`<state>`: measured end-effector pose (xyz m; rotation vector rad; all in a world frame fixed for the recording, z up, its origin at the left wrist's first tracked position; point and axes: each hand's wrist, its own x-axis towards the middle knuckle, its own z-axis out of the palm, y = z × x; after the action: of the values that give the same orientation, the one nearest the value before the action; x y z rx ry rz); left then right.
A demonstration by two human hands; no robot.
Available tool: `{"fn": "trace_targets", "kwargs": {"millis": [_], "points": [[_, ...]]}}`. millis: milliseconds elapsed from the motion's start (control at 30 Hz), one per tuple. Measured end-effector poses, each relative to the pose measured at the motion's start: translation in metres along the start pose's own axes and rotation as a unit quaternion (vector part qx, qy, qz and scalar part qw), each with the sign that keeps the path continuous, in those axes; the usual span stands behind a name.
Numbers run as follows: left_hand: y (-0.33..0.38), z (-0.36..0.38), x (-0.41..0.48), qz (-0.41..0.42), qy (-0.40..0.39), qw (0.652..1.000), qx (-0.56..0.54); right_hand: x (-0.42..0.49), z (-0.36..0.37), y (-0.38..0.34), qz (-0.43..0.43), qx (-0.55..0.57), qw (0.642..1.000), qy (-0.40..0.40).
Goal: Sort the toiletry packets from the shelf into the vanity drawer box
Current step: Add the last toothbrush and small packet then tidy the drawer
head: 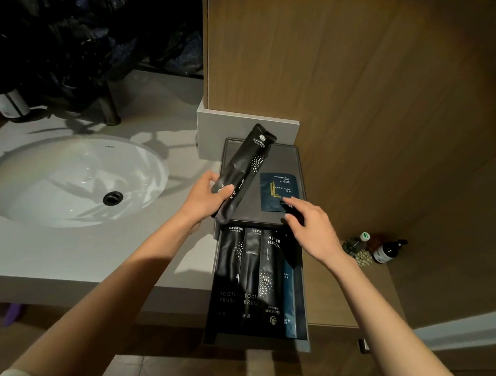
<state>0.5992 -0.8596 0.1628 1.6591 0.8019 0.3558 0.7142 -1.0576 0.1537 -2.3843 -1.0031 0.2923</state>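
While the left hand [209, 194] grips a toothbrush packet [243, 172], the right hand [310, 225] hovers released over the blue packet [275, 190]. The drawer box [303, 322] looks nearly full; a careless drop could leave packets overlapping and jam it.

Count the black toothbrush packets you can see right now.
4: one held in the left hand over the box top, three side by side in the drawer. More could lie underneath.
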Motion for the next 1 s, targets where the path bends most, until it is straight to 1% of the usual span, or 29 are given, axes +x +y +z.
{"fn": "trace_targets", "kwargs": {"millis": [67,100,167,200,267,367,533,600,700,767,867,900,933,1000], "points": [[0.005,-0.005,-0.029,0.002,-0.037,0.998,-0.059,-0.012,-0.007,-0.011,0.014,0.107,0.992,0.062],[0.006,-0.007,-0.044,0.001,-0.063,0.994,-0.086,-0.019,-0.011,-0.018,0.027,0.177,0.981,0.077],[0.005,-0.006,-0.072,-0.001,-0.106,0.987,-0.124,-0.033,-0.018,-0.033,0.051,0.314,0.944,0.083],[0.004,-0.004,-0.085,-0.002,-0.118,0.984,-0.13,-0.04,-0.019,-0.038,0.063,0.364,0.926,0.078],[-0.001,0.001,-0.105,-0.007,-0.141,0.981,-0.134,-0.051,-0.02,-0.046,0.078,0.413,0.904,0.077],[-0.011,0.008,-0.125,-0.011,-0.188,0.971,-0.147,-0.065,-0.015,-0.051,0.092,0.436,0.891,0.093],[-0.02,0.014,-0.137,0.01,-0.233,0.967,-0.102,-0.082,-0.01,-0.051,0.115,0.467,0.871,0.102],[-0.019,0.016,-0.139,0.009,-0.25,0.964,-0.09,-0.087,-0.01,-0.049,0.121,0.467,0.87,0.099],[-0.016,0.018,-0.138,0.013,-0.221,0.973,-0.068,-0.093,-0.012,-0.042,0.134,0.447,0.881,0.085],[-0.014,0.019,-0.136,-0.002,-0.203,0.976,-0.084,-0.099,-0.014,-0.039,0.136,0.431,0.89,0.064],[-0.016,0.022,-0.136,-0.037,-0.199,0.975,-0.094,-0.107,-0.012,-0.038,0.124,0.417,0.9,0.02],[-0.017,0.023,-0.137,-0.052,-0.196,0.975,-0.091,-0.11,-0.011,-0.036,0.124,0.411,0.903,0.015],[-0.02,0.024,-0.137,-0.069,-0.192,0.975,-0.091,-0.112,-0.01,-0.033,0.125,0.401,0.907,0.022],[-0.025,0.024,-0.136,-0.11,-0.196,0.97,-0.094,-0.115,-0.007,-0.022,0.119,0.331,0.934,0.062]]}}
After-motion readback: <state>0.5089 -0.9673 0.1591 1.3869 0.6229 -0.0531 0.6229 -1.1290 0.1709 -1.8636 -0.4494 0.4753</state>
